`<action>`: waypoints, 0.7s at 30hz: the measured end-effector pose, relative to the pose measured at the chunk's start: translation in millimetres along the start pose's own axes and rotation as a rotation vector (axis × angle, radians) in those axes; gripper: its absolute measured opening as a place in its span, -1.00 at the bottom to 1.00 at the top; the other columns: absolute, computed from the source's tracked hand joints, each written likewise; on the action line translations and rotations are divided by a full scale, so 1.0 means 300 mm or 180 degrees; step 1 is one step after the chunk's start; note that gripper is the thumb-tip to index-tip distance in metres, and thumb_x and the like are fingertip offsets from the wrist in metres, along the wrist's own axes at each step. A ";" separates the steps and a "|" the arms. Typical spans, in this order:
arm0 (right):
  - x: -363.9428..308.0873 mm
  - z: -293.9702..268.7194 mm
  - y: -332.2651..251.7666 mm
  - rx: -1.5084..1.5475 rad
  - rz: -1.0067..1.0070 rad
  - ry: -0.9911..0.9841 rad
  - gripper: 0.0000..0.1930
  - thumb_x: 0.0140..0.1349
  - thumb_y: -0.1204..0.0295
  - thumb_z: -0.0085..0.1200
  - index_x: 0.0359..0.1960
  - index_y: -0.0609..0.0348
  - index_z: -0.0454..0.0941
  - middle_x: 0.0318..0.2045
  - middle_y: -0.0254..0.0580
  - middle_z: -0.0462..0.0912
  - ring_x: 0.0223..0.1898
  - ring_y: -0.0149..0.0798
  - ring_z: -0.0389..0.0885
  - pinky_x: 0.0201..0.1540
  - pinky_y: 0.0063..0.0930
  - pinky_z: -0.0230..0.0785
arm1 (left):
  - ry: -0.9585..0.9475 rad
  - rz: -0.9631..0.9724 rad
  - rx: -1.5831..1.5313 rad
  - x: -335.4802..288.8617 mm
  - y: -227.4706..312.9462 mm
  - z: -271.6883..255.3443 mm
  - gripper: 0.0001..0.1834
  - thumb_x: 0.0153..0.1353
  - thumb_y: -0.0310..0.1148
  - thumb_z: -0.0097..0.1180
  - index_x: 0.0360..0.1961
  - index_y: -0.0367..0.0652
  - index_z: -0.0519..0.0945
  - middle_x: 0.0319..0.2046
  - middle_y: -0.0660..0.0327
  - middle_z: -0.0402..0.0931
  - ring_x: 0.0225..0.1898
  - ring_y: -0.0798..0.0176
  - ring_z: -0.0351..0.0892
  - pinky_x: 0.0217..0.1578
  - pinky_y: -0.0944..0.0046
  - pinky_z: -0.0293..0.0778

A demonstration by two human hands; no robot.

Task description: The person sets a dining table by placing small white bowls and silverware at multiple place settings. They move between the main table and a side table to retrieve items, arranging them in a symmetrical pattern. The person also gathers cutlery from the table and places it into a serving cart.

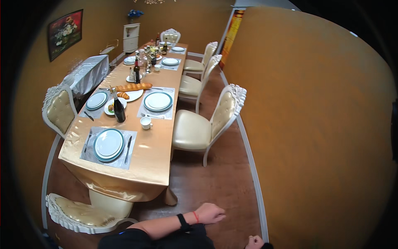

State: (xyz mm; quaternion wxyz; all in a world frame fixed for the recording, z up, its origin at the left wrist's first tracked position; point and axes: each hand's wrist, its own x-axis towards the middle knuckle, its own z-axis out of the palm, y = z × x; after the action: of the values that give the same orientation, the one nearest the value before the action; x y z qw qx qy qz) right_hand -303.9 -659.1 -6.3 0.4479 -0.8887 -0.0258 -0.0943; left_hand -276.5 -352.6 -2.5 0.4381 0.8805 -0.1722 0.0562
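head view, the only one: l hand (210,213) is out in front of the body, low over the brown floor (234,178), w/ a black wristband (183,222) and red string (196,216). fingers bent into a loose fist, nothing seen in it. r hand (254,242) is at the lower edge, partly cut off, nr the pale skirting (258,195) in the pic; fingers look curled, but can't tell if clenched or loose, or if anything's in there.

neither hand seems to touch furniture. closest big thing is the gold-clothed table (156,143): it lies ahead & left of the l fingers, long axis running away from the person. l hand is the nearer one; r is farther off, wall side. nearest bit is the hanging cloth corner (170,196), just ahead-left, apart from the knuckles.

side chair (192,129) stands more or less straight ahead, seat toward the table. end chair (83,211) is left, at the table's nr end, partly behind the forearm.

on top, nr end: stacked plates (108,144) on a silver mat (119,163), knife (128,150) to their right, white mug (145,122) & dark bottle (119,111) beyond.
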 end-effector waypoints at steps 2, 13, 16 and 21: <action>0.236 0.119 0.058 0.0394 -0.0233 -0.0323 -0.71 0.13 0.51 0.08 -0.68 0.22 0.27 -0.71 -0.42 0.25 -0.59 -0.52 0.19 -0.55 -0.47 0.07 | 0.0223 -0.0421 0.0260 0.052 -0.136 -0.032 -0.64 0.22 -0.10 0.07 -0.59 -0.12 0.50 -0.64 -0.02 0.48 -0.54 -0.16 0.50 -0.50 -0.05 0.42; 1.220 0.580 -0.444 0.1234 -0.1291 -0.1885 -0.65 0.04 0.58 0.11 -0.72 0.21 0.15 -0.75 -0.36 0.10 -0.66 -0.50 0.06 -0.61 -0.47 -0.08 | 0.2813 -0.3153 0.1353 0.270 -0.625 -0.510 -0.62 0.20 -0.05 0.10 -0.54 -0.15 0.54 -0.58 -0.01 0.55 -0.44 -0.13 0.58 -0.41 -0.06 0.47; 1.301 0.719 -0.613 0.1332 -0.1718 -0.2237 -0.66 0.04 0.59 0.12 -0.72 0.21 0.17 -0.75 -0.31 0.13 -0.68 -0.43 0.08 -0.61 -0.44 -0.06 | 0.3509 -0.3941 0.1315 0.217 -0.857 -0.588 -0.62 0.21 -0.02 0.08 -0.49 -0.13 0.56 -0.54 -0.05 0.58 -0.41 -0.18 0.61 -0.35 -0.05 0.51; 1.395 1.086 -0.821 0.1055 -0.2339 -0.2845 -0.66 0.09 0.55 0.17 -0.70 0.25 0.25 -0.74 -0.22 0.22 -0.70 -0.30 0.16 -0.61 -0.39 0.01 | 0.4144 -0.4582 0.1003 0.160 -1.214 -0.736 -0.63 0.22 -0.01 0.08 -0.22 -0.11 0.52 -0.44 -0.06 0.63 -0.27 -0.16 0.63 -0.22 -0.06 0.50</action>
State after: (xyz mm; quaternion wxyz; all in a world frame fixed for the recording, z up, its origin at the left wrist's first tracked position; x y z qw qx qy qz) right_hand 121.7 -267.1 79.1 0.4643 -0.6935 -0.5315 0.1452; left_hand -91.7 12.7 -129.8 0.2545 0.6206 0.6898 0.2724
